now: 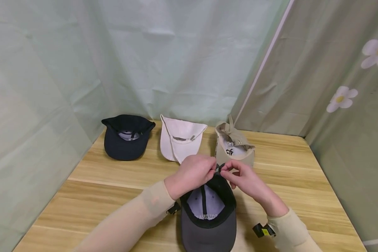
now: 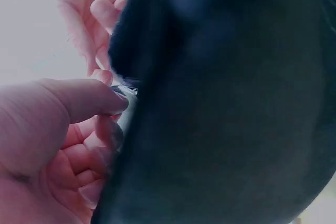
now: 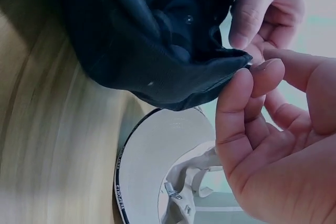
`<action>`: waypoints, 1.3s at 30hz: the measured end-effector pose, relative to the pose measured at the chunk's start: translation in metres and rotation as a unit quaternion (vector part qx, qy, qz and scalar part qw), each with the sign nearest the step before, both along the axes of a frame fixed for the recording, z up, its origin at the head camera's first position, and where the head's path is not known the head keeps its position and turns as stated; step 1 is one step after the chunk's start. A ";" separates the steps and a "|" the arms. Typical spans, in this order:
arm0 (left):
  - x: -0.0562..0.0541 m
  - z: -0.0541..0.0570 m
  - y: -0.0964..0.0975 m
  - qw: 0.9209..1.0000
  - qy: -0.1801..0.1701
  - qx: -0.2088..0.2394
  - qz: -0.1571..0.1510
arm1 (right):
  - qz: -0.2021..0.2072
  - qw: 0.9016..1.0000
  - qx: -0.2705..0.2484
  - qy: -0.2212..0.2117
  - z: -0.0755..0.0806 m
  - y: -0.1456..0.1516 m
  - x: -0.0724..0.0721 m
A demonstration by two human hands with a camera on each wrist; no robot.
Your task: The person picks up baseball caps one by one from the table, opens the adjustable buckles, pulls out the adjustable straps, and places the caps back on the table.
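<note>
A dark grey baseball cap [image 1: 208, 235] lies with its brim toward me and its inside facing up, with reversed lettering showing on the lining. At its back edge my left hand [image 1: 195, 172] pinches the cap's strap by a small metal buckle [image 2: 127, 91], thumb on top. Close beside it, my right hand [image 1: 246, 179] pinches the strap's other side between thumb and forefinger. In the right wrist view the cap's back rim [image 3: 199, 80] runs up to those fingertips. The fingers partly hide the buckle in the head view.
Along the back of the wooden table [image 1: 286, 164] stand a navy cap [image 1: 125, 148], a pale pink cap [image 1: 182, 129] and a beige cap [image 1: 239, 138]. The beige one sits just beyond my hands. Curtains [image 1: 189, 63] hang behind and at both sides.
</note>
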State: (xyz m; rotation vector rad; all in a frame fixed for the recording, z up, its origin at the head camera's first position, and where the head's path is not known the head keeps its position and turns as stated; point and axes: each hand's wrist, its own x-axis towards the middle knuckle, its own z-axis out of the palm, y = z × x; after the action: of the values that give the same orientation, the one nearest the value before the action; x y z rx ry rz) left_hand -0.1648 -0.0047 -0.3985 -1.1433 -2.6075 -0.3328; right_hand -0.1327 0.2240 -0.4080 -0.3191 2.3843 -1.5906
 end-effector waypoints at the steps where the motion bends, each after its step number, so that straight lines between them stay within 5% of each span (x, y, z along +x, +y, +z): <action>1: 0.000 0.000 0.000 1.000 -0.008 -0.002 0.005 | 0.001 1.000 0.001 0.003 -0.001 0.000 0.000; 6: 0.001 -0.004 0.000 0.999 -0.013 -0.045 0.013 | 0.004 1.000 0.002 0.010 -0.002 -0.001 0.001; 15: -0.001 -0.018 0.003 0.990 0.123 -0.063 0.040 | -0.007 0.999 0.031 0.025 -0.003 -0.003 0.003; 22: -0.005 -0.016 0.000 0.995 0.075 -0.019 0.055 | -0.042 0.990 0.129 0.043 -0.006 -0.002 0.006; 32: -0.004 -0.010 -0.004 0.999 0.028 0.020 0.035 | 0.031 0.998 0.054 -0.028 -0.035 0.009 -0.006; 39: -0.003 -0.009 -0.003 0.999 0.012 0.025 0.023 | 0.044 0.995 0.070 -0.047 -0.022 -0.003 0.001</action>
State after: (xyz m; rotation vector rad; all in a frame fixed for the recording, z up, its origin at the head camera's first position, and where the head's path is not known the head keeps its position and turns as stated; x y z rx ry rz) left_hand -0.1682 -0.0075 -0.4079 -1.0631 -2.5864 -0.3694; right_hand -0.1313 0.2214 -0.4296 -0.3089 2.3606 -1.3606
